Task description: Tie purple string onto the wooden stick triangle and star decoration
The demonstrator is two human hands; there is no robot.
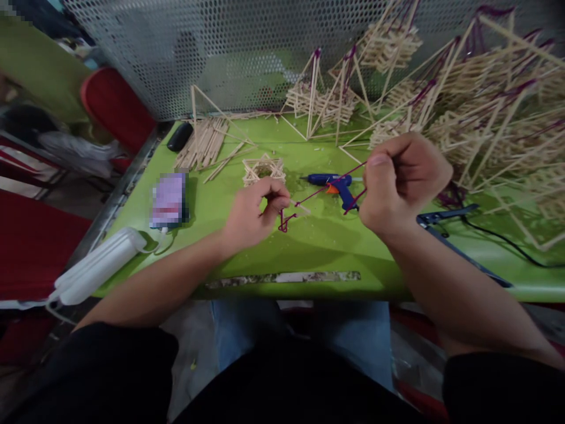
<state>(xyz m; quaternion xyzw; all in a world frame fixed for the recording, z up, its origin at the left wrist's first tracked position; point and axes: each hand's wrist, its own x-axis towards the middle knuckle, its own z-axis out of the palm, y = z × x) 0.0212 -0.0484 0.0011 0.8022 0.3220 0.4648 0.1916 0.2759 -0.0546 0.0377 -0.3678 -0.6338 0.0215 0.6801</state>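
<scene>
- Nearest me, my left hand (253, 215) pinches a small stick (300, 206) and the knotted low end of a purple string (322, 191).
- My right hand (399, 182) is fisted on its upper end; the string runs taut, rising rightward above the table (309, 247).
- Behind it lie a blue glue gun (338, 184), a woven stick star (263, 169) and loose sticks (203, 144).
- No writing is readable.

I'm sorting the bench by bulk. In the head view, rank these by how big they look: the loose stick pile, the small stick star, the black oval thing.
1. loose stick pile
2. small stick star
3. black oval thing
All three lie similarly far from the camera, so the order looks fair.
</scene>
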